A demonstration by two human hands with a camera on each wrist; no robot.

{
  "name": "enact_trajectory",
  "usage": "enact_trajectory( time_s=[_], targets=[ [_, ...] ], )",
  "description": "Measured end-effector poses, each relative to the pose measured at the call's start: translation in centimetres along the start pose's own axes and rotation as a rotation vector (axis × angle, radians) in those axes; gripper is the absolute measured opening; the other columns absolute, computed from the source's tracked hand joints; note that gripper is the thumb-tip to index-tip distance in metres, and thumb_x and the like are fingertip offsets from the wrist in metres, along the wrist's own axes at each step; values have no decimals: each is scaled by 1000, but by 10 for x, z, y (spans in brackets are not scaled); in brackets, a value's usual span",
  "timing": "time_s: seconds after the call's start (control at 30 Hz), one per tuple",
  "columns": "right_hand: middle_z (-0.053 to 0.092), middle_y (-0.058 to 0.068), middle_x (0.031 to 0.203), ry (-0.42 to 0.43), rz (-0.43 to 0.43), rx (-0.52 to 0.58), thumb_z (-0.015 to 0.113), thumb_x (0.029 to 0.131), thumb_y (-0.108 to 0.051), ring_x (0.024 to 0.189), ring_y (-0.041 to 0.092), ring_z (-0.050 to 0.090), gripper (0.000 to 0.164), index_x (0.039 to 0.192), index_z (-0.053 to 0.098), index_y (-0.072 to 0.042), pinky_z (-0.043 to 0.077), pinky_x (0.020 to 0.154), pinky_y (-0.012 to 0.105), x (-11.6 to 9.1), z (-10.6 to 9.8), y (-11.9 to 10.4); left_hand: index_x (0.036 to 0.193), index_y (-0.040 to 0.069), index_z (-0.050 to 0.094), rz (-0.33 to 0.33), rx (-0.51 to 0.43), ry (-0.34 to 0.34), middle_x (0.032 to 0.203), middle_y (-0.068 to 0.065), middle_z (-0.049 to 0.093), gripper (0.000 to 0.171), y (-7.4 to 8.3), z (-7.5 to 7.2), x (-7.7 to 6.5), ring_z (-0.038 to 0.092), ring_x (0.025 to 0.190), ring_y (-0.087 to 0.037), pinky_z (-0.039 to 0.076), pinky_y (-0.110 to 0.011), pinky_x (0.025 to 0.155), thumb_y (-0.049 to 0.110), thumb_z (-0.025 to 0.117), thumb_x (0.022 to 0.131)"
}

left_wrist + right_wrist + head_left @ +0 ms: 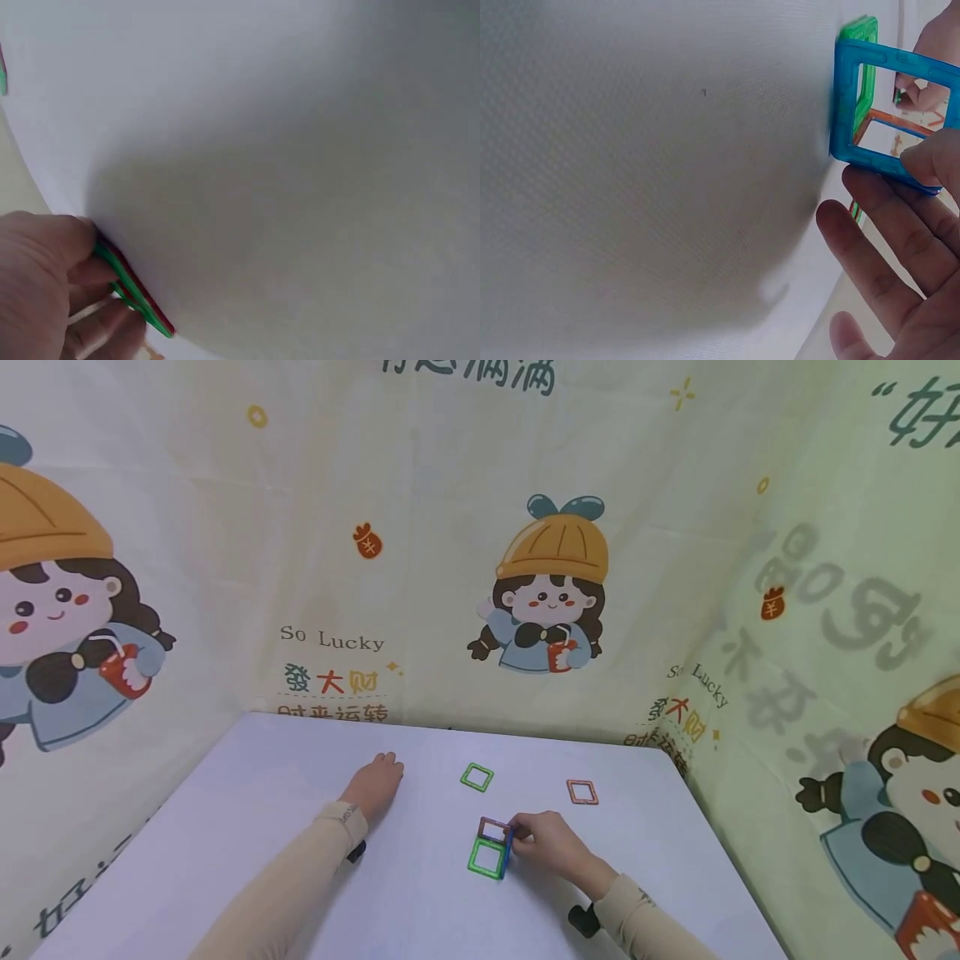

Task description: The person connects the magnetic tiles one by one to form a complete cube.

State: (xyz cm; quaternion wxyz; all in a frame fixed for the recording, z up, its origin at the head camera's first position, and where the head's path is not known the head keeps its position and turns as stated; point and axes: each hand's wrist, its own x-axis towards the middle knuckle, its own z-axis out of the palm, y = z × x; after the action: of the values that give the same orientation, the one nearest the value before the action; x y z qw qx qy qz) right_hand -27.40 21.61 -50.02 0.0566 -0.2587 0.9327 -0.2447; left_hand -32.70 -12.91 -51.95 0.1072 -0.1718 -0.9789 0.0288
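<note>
My right hand [551,843] pinches a blue square frame tile [844,97] between thumb and fingers, and the tile stands on its edge. Close against it are a green frame tile [471,864] and, on the far side, a reddish-brown frame tile [483,828]. Further left, my left hand [375,785] is low over the table, its fingers pointing away. In the left wrist view its thumb and fingers pinch a green square frame tile [135,289] with a red one [154,307] flat against it. The head view hides both behind the hand.
Past the right hand, a green frame tile [467,777] and an orange-red frame tile [582,802] lie apart on the white table [420,893]. A printed cloth wall [435,610] rises along the table's back and right edges.
</note>
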Motion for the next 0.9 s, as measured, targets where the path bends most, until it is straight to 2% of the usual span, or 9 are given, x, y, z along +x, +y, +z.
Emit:
enact_trajectory(
  time_s=[0.1, 0.2, 0.33, 0.5, 0.7, 0.9],
  targets=[
    [78, -4, 95, 8, -5, -7, 72, 90, -11, 89, 7, 71, 17, 107, 77, -13, 58, 81, 33, 0, 0, -1, 104, -5, 67, -51, -35, -38, 103, -25, 60, 10, 1, -3, 2, 61, 97, -35, 60, -42, 82, 3, 63, 100],
    [78, -5, 94, 16, -8, -20, 73, 90, -11, 87, 6, 70, 17, 106, 77, -13, 57, 79, 32, 0, 0, -1, 103, -5, 68, -92, -40, -47, 100, -26, 61, 15, 2, -5, 3, 64, 92, -37, 61, -43, 80, 9, 67, 99],
    [78, -5, 93, 28, -16, -29, 74, 89, -11, 85, 5, 70, 16, 105, 77, -13, 57, 78, 30, 0, 0, -1, 103, -5, 66, -102, -50, -51, 94, -23, 62, 19, 2, -6, 5, 65, 86, -35, 60, -44, 78, 12, 71, 96],
    [78, -7, 90, 42, -19, -48, 74, 88, -11, 83, 2, 69, 15, 102, 77, -14, 56, 76, 28, 0, -1, 0, 110, -5, 64, -135, -84, -58, 96, -21, 63, 24, 3, -7, 6, 66, 88, -35, 60, -45, 79, 13, 71, 97],
    [77, -7, 88, 63, -4, -54, 76, 87, -11, 81, 3, 68, 13, 100, 78, -13, 54, 76, 29, -1, 0, -4, 97, -3, 74, -143, -67, -70, 96, -20, 67, 17, 2, -6, 5, 66, 92, -34, 60, -47, 82, 14, 69, 97],
    [78, -6, 87, 79, -3, -59, 78, 86, -12, 80, 4, 69, 13, 99, 78, -12, 54, 83, 37, -3, 3, -9, 90, -2, 72, -151, -137, -102, 90, -18, 65, 15, 3, -10, 5, 64, 87, -33, 59, -48, 81, 12, 71, 94]
  ],
)
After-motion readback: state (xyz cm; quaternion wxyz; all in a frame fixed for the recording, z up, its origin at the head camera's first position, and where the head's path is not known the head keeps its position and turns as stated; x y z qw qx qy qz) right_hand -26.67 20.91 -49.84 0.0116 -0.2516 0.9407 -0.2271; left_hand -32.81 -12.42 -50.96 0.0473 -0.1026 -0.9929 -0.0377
